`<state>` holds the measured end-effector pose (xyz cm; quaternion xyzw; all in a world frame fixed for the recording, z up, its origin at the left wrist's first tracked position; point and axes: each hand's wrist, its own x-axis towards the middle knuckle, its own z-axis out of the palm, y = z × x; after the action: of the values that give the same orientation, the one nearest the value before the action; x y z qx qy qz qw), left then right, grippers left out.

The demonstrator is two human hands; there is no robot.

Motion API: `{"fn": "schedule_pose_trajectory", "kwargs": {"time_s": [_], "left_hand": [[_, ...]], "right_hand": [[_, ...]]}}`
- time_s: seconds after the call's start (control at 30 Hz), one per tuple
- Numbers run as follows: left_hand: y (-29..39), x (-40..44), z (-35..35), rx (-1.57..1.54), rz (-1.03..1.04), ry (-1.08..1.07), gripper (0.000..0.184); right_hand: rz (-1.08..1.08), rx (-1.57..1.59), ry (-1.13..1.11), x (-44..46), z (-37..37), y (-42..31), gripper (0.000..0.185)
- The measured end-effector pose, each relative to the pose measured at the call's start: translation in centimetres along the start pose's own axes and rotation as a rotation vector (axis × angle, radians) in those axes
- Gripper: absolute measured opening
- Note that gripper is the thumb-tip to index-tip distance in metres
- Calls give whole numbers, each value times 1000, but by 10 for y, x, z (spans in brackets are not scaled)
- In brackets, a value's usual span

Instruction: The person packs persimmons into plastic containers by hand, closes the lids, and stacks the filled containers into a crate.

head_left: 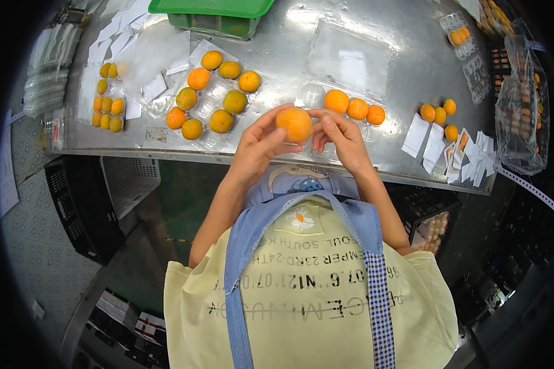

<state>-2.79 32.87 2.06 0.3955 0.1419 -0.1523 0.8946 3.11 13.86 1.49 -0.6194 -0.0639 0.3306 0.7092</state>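
Observation:
Above the table's front edge, my left hand is closed around an orange, thumb in front and fingers behind it. My right hand is beside the fruit, its thumb and forefinger pinched together close to the orange's right side. Whatever may be between those fingertips is too small to make out. Left of my hands lies a clear plastic tray with several oranges in its outer cups and bare cups in the middle. Another clear tray lies just beyond my right hand, with a row of three oranges in its front cups.
A green lidded box stands at the back. Several small oranges and loose paper cards lie at the right. More small oranges sit at the left, near scattered white papers. A black crate is below the table.

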Motion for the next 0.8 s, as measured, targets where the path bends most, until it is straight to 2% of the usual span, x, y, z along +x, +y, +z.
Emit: {"fn": "schedule_pose_trajectory", "kwargs": {"time_s": [0.17,0.27,0.37,0.47,0.67,0.8], "left_hand": [[-4,1,-12,-148,-86,4,49],[-9,3,-11,101,-65,109,47],[-18,3,-6,357,-25,84,43],[-18,3,1,407,-152,50,44],[-35,4,-14,512,-141,82,41],[-36,10,-22,555,-136,106,35]], "right_hand": [[29,-40,-13,-2,-2,-2,38],[-234,-464,117,-7,12,-11,54],[-220,-612,10,-9,4,0,63],[-154,-636,41,-19,-7,8,59],[-108,-698,300,-54,-58,35,52],[-56,-704,413,-72,-88,47,54]]}}
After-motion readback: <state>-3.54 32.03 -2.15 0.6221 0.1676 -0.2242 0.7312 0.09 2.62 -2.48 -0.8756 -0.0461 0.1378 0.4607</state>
